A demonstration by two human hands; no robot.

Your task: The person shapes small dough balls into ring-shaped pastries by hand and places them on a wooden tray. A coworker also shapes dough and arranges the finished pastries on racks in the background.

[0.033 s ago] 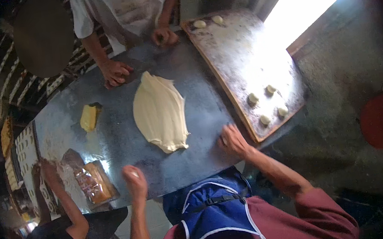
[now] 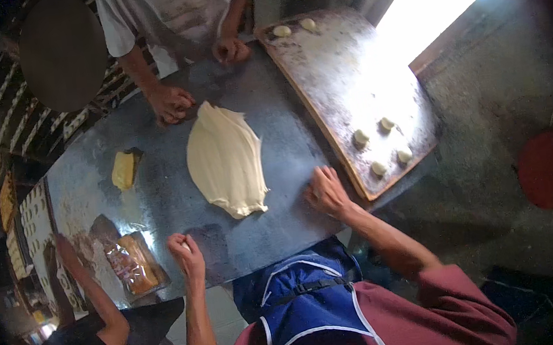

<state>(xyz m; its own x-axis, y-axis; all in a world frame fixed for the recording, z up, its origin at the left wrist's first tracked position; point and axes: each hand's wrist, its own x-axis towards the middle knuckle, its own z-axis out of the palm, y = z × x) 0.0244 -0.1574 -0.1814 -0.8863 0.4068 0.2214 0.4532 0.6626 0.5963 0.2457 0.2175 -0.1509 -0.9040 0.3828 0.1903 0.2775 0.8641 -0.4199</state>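
Note:
A large flattened sheet of pale dough [image 2: 225,161], ridged along its length, lies on the dark table [image 2: 164,183] in front of me. My left hand [image 2: 188,254] is closed at the near edge, left of the dough; a small pale bit shows between its curled fingers, too small to name. To the right of the dough, my right hand [image 2: 326,193] rests on the table by the board's corner. Its fingers are curled in, and whatever they may hold is hidden.
A wood-edged floured board [image 2: 320,68] at the right holds several dough balls [image 2: 379,168]. Left lie a yellow block [image 2: 124,170] and a clear-wrapped bread pack [image 2: 135,264]. A person in white stands opposite, hands [image 2: 172,104] near the dough; another person's arms [image 2: 87,277] reach in at left.
Both my hands have shifted slightly up and to the left in the picture. The whole view has moved a little too; the dough looks the same.

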